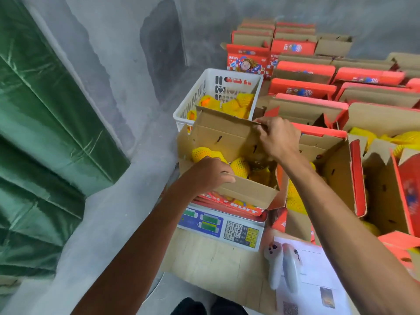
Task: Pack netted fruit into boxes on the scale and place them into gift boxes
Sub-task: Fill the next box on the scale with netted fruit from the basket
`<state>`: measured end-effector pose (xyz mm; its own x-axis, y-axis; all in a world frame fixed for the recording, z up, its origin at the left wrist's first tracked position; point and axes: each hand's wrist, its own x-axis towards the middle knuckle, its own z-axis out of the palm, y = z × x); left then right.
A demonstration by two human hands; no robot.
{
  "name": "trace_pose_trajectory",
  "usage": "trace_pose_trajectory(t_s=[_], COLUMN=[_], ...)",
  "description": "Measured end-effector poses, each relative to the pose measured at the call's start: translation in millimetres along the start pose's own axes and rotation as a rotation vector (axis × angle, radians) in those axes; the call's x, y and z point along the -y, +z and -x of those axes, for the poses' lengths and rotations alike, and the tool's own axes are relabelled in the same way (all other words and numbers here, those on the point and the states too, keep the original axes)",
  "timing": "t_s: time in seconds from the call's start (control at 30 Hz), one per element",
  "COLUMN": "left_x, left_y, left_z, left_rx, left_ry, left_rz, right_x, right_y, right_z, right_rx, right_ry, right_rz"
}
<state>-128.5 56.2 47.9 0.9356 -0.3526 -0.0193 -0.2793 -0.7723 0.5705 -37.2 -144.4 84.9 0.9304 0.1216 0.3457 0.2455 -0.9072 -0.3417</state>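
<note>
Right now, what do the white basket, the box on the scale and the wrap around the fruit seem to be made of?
White basket: likely moulded plastic, slightly glossy, with slotted walls.
Box on the scale: brown cardboard, matte inside, printed red outside; creased flaps and cut slots.
Fruit wrap: seemingly yellow foam netting, soft, with a mesh pattern.

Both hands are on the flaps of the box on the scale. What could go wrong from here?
The open cardboard box overhangs the grey electronic scale toward the right, so pressure from the left hand or right hand might tip it. Closing the flaps may pinch the yellow netted fruit near the rim.
</note>
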Motion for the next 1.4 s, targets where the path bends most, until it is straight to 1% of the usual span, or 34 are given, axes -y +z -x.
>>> trace_pose_trajectory(t_s=[0.13,0.2,0.23,0.27,0.33,0.4,0.47,0.53,0.57,0.6,0.63,0.7,0.73,0.77,0.8,0.83,0.9,0.97,1.0,1.07,1.17,1.23,1.4], left_x=[13,19,24,29,34,36,35,30,26,22,17,8,4,2,1,2,5,8,10,12,10,8,3], left_y=[-4,-10,-11,-11,-11,-14,-16,-18,-17,-16,-13,-4,1,6,10,13,16,20,21,23,25,27,26], left_z=[-17,-22,-23,-23,-21,-27,-35,-41,-43,-44,-45,-46,-47,-48,-50,-51,-53,-55,-56,-59,-62,-62,-60], left_rx=[0.061,0.11,0.122,0.118,0.114,0.126,0.137,0.157,0.172,0.185,0.197,0.227,0.244,0.258,0.272,0.284,0.295,0.293,0.289,0.279,0.288,0.287,0.255], left_ry=[0.012,-0.034,-0.023,0.024,0.073,0.044,0.041,0.054,0.07,0.081,0.088,0.097,0.105,0.12,0.13,0.138,0.164,0.21,0.231,0.259,0.281,0.26,0.23], left_rz=[0.0,-0.029,-0.013,0.025,0.058,0.08,0.044,0.034,0.051,0.071,0.088,0.106,0.103,0.094,0.091,0.096,0.092,0.073,0.074,0.085,0.069,0.086,0.155], right_x=[6,10,11,12,13,15,19,21,22,22,22,15,7,-4,-18,-34,-59,-70,-70,-68,-65,-64,-74], right_y=[7,10,11,13,15,16,18,18,17,14,12,11,13,17,24,34,54,70,76,87,101,105,105], right_z=[-14,-21,-24,-25,-24,-21,-17,-14,-11,-9,-5,10,22,35,48,63,90,106,110,114,124,130,132], right_rx=[0.02,0.037,0.042,0.041,0.03,0.013,-0.012,-0.031,-0.048,-0.085,-0.156,-0.368,-0.457,-0.5,-0.488,-0.418,-0.173,0.039,0.096,0.166,0.236,0.239,0.216], right_ry=[0.009,0.014,0.013,0.012,0.025,0.051,0.093,0.116,0.107,0.085,0.056,0.04,0.096,0.198,0.325,0.461,0.665,0.744,0.766,0.772,0.687,0.646,0.597], right_rz=[-0.023,-0.024,-0.02,-0.019,-0.02,-0.013,-0.011,-0.05,-0.107,-0.198,-0.321,-0.55,-0.589,-0.576,-0.528,-0.447,-0.248,-0.133,-0.112,-0.066,0.091,0.181,0.241])
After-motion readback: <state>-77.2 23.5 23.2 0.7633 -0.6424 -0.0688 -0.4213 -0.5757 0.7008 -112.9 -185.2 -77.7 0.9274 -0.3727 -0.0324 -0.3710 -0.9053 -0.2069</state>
